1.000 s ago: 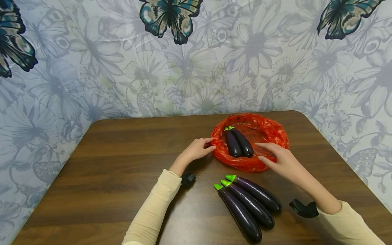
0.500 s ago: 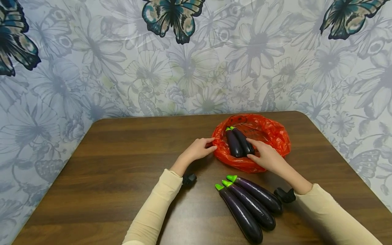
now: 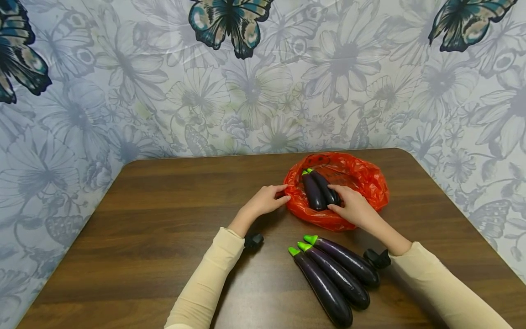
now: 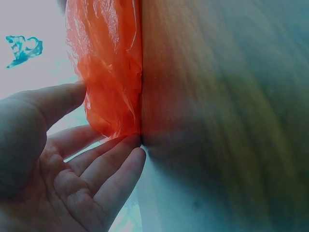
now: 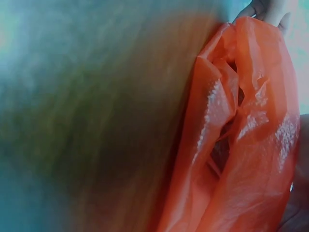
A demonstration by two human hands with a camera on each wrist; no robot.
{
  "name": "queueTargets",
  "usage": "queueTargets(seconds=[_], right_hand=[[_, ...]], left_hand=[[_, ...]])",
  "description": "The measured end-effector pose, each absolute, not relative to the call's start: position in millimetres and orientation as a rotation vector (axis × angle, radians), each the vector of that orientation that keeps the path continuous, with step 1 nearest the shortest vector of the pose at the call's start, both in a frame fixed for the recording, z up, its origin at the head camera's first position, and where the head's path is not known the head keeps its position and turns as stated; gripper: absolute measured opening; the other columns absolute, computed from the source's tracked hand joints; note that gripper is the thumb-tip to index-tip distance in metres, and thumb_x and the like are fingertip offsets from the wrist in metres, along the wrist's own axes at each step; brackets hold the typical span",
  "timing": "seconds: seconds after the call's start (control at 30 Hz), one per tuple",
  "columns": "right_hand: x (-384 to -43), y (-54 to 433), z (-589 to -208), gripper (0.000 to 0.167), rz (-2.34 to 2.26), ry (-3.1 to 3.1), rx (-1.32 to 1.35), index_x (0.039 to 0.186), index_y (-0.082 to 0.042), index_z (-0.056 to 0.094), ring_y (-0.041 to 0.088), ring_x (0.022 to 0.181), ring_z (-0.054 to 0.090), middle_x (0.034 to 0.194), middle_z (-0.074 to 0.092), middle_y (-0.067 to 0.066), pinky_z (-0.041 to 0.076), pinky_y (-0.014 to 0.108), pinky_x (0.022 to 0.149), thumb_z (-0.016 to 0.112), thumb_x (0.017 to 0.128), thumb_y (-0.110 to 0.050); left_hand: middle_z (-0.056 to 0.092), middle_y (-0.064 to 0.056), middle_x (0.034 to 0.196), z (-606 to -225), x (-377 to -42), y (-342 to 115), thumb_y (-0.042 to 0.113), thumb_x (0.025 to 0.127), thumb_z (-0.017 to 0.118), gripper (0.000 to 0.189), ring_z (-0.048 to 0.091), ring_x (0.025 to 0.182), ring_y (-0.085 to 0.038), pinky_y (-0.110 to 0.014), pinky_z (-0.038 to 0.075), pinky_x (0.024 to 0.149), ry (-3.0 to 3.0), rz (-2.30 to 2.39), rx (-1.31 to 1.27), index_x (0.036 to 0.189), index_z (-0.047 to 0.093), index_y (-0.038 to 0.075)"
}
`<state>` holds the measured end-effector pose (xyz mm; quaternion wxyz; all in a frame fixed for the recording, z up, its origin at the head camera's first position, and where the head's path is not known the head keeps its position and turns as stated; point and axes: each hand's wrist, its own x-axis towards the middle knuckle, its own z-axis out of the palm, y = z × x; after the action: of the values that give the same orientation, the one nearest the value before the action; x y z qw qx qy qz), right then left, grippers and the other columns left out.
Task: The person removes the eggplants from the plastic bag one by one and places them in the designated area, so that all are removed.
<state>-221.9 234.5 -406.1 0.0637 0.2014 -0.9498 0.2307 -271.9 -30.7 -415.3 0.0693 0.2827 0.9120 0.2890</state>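
Observation:
A red plastic bag [image 3: 371, 183] with its mouth spread wide lies at the back right of the table. Two dark eggplants [image 3: 313, 194] with green stems rest side by side inside it. My right hand [image 3: 355, 208] reaches over the front rim, thumb and fingers about the right-hand eggplant [image 3: 322, 183]. In the right wrist view the bag wall [image 5: 251, 121] hides that grip. My left hand [image 3: 265, 200] touches the bag's left side; the left wrist view shows fairly straight fingers [image 4: 118, 181] and the thumb against the red plastic [image 4: 113, 96].
Three more eggplants [image 3: 334, 274] lie together on the brown wooden table [image 3: 164, 237], in front of the bag, stems to the upper left. Behind the table's far edge is a flowered wall [image 3: 255, 100] with butterfly figures.
My right hand has moved left and inward from the bag's right rim to the right-hand eggplant inside, its fingers closing about it. My left hand has stayed at the bag's left side.

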Motion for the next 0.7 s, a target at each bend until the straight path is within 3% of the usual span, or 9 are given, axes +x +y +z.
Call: queueTargets(seconds=[0.33, 0.57, 0.7], right_hand=[[-230, 235, -410, 0.055, 0.747, -2.841, 0.578, 0.129, 0.007, 0.049, 0.043, 0.104, 0.053, 0.119, 0.054, 0.029, 0.043, 0.056, 0.083, 0.071, 0.08, -0.004], [-231, 242, -408, 0.055, 0.845, -2.83, 0.527, 0.13, 0.005, 0.049, 0.035, 0.085, 0.056, 0.116, 0.054, 0.029, 0.047, 0.048, 0.07, 0.07, 0.08, -0.004], [-228, 249, -405, 0.055, 0.907, -2.837, 0.493, 0.132, 0.003, 0.048, 0.038, 0.089, 0.059, 0.122, 0.052, 0.029, 0.049, 0.05, 0.073, 0.069, 0.082, -0.006]], left_hand=[[0.051, -0.013, 0.132, -416, -272, -30, 0.029, 0.095, 0.056, 0.051, 0.049, 0.119, -0.025, -0.036, 0.037, 0.098, 2.759, 0.837, 0.842, 0.138, 0.046, 0.004], [0.051, -0.013, 0.132, -418, -273, -30, 0.029, 0.095, 0.056, 0.051, 0.049, 0.119, -0.025, -0.036, 0.037, 0.098, 2.766, 0.841, 0.847, 0.138, 0.046, 0.003], [0.051, -0.013, 0.132, -418, -273, -30, 0.029, 0.094, 0.057, 0.051, 0.049, 0.119, -0.025, -0.036, 0.037, 0.098, 2.773, 0.84, 0.849, 0.137, 0.047, 0.003]])
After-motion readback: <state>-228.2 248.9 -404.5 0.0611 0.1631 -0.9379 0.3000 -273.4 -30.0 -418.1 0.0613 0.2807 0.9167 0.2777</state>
